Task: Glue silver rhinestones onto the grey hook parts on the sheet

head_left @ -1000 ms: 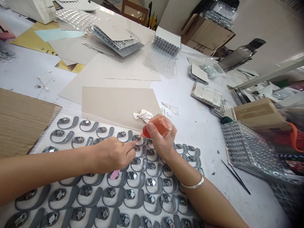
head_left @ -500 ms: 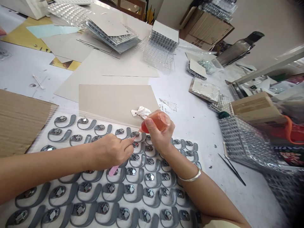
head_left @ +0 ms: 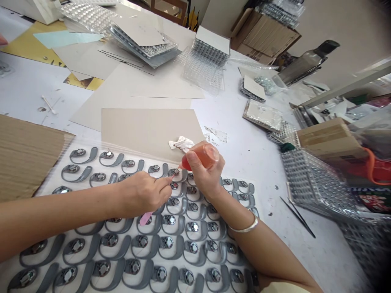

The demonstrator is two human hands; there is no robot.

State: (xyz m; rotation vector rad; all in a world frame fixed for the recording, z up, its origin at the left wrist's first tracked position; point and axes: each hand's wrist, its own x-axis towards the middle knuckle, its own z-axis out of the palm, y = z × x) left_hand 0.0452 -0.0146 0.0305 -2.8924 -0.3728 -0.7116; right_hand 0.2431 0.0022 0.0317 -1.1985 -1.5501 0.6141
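Table (head_left: 244,160): white top, few dark specks (head_left: 276,187) on R side. Twd nr edge: lg white sheet (head_left: 96,166) w/ rows of grey curved pcs (head_left: 57,247); corrugated cardboard (head_left: 30,156) on its L, twd L edge. Mid-table: beige card sheet (head_left: 143,126), paler card (head_left: 122,89) beyond it. L side: cotton swab (head_left: 49,104). Twd far-L corner: gold sheet (head_left: 24,42), partly covered by other sheets. Nr far edge: stack of plastic trays (head_left: 210,53) w/ white card (head_left: 214,38) on top. R side, far to nr: plastic-wrapped pack (head_left: 262,116), clear dimpled trays (head_left: 301,179) piled up, black tweezers (head_left: 297,217) just beside.
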